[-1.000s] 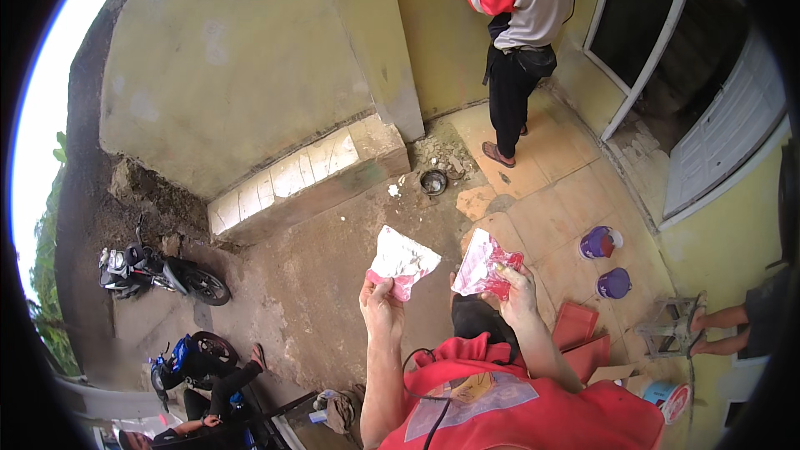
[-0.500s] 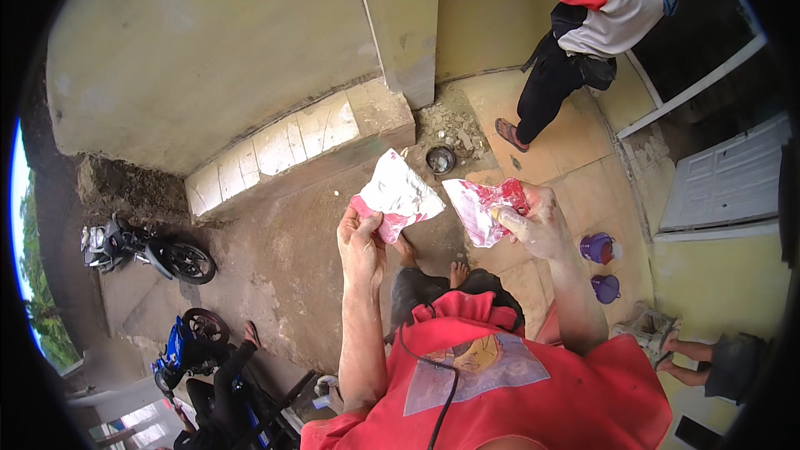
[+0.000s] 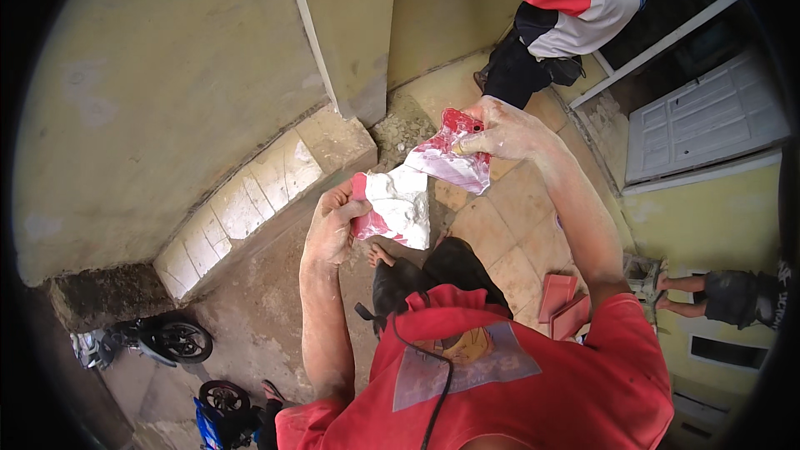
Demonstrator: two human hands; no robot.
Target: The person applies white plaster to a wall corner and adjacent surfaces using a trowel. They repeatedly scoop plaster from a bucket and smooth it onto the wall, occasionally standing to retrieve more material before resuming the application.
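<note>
A: ok, what's different from half a second ago?
B: right hand (image 3: pixel 504 129)'s up past the left hand (image 3: pixel 330 229) now, grip clamped on the pink-smeared plate (image 3: pixel 446 163). Its edge looks to meet the white-coated plate (image 3: pixel 400 202), pinched in the left's grip. Gap's gone.

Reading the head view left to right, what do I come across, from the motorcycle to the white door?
Dark motorcycle → left hand → left flat red piece, smeared white → right flat red piece, smeared white → right hand → white door.
</note>
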